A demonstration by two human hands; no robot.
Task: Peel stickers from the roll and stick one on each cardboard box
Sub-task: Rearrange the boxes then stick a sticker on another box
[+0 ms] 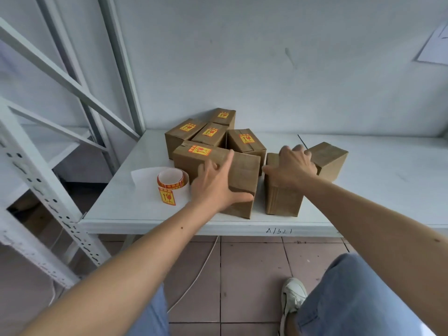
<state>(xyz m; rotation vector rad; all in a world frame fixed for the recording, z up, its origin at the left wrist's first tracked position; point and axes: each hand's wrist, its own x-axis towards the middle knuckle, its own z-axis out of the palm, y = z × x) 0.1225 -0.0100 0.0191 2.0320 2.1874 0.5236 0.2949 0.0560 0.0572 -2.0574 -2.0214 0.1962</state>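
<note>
Your left hand [215, 187] lies spread against the stickered box [242, 180]; your right hand [291, 166] grips the plain box [281, 200] beside it.

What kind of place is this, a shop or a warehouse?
Probably a stockroom or small warehouse. Pale metal racking with slotted uprights stands at the left, the shelf edge carries a handwritten code, and small cardboard boxes wear orange handling stickers from a sticker roll.

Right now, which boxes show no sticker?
The two rightmost: the box under the right hand, and the tilted box behind it. The other five carry orange stickers.
</note>
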